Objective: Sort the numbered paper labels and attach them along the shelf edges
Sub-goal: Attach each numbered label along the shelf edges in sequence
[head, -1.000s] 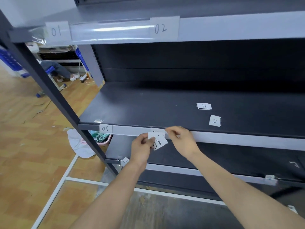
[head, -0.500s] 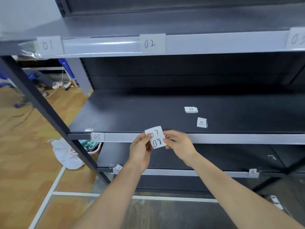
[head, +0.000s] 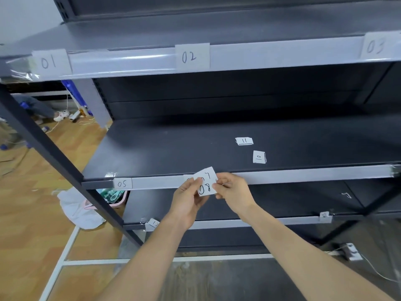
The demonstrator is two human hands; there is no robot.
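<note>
Paper labels (head: 206, 181), as before, in the pinch of left hand (head: 186, 206) and right hand (head: 235, 193).

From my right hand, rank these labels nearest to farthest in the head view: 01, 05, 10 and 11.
1. Label 10, on the middle shelf, just behind the right hand.
2. Label 11, further back there.
3. Label 05, left along that shelf's edge.
4. Label 01, top edge, far left.

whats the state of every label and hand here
label 01, stuck on top edge
label 02, stuck on top edge
label 03, stuck on top edge
label 05, stuck on middle edge
label 11, loose on shelf
label 10, loose on shelf
labels 07/08, held, unattached
left hand, pinching them
right hand, pinching them
</note>
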